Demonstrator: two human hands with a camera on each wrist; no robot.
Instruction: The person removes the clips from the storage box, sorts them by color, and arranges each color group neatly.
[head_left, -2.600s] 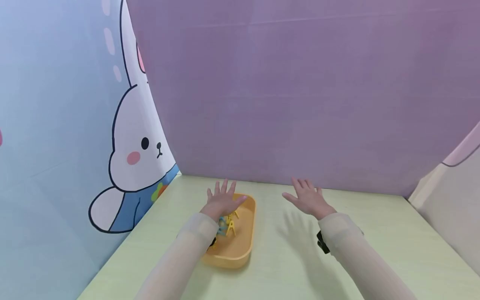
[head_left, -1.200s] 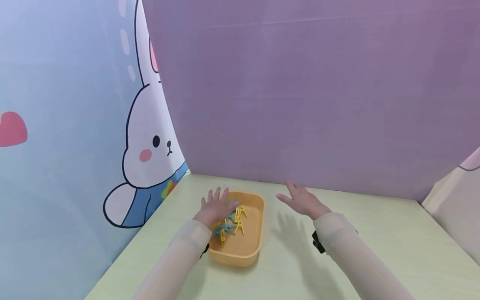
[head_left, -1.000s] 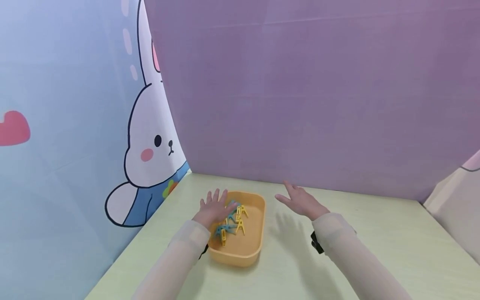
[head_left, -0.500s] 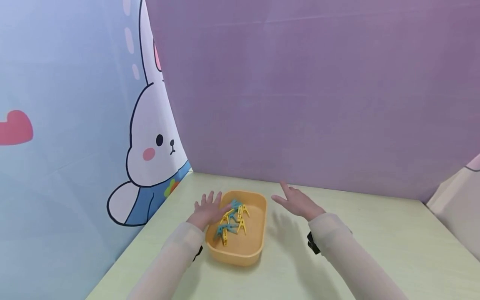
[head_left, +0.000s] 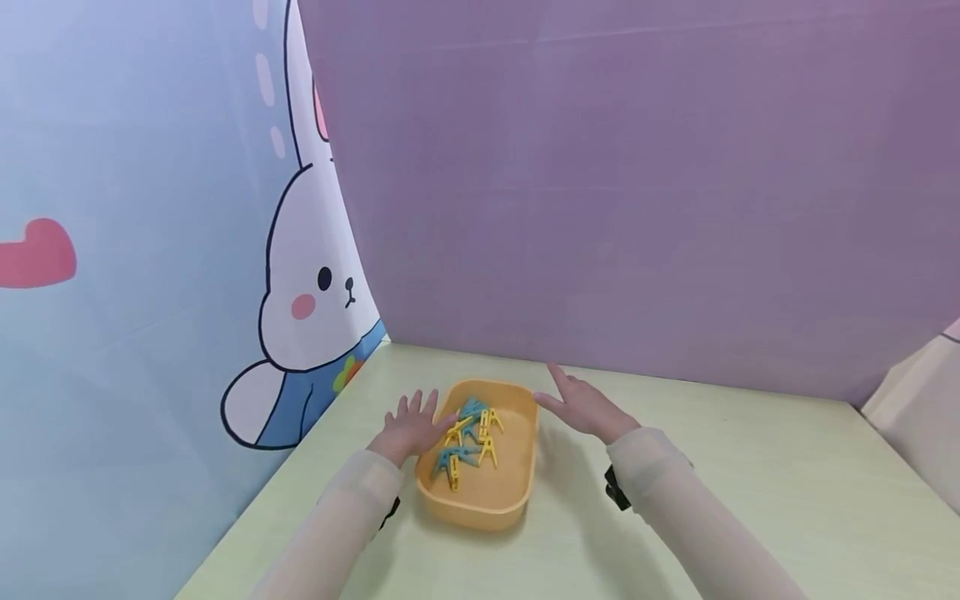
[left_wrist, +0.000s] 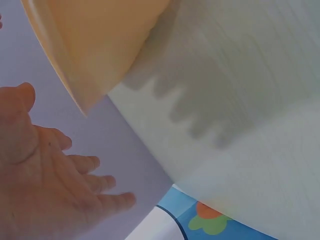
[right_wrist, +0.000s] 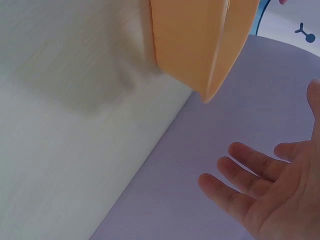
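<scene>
An orange plastic basket (head_left: pixel 510 475) stands on the pale table, with several yellow clothespins (head_left: pixel 487 451) and blue clothespins (head_left: pixel 474 408) lying loose inside. My left hand (head_left: pixel 408 432) is at the basket's left side, fingers spread, its thumb overlapping the rim in the head view. Off the right side is my right hand (head_left: pixel 588 408), fingers extended and thumb pointing toward the basket's far right corner. Neither hand holds anything. Both wrist views show the basket's outer wall (left_wrist: pixel 100 45) beyond a bare palm.
The pale green table (head_left: pixel 720 475) extends to the right and toward the front. A purple cloth wall (head_left: pixel 600 183) rises along its back edge. To the left is a blue wall (head_left: pixel 135 350) printed with a white rabbit; a whitish wall (head_left: pixel 922 417) borders the right.
My left hand has shifted left from over the basket to its side, uncovering more clothespins. My right hand has come leftward, closer to the basket. The head view has turned slightly left.
</scene>
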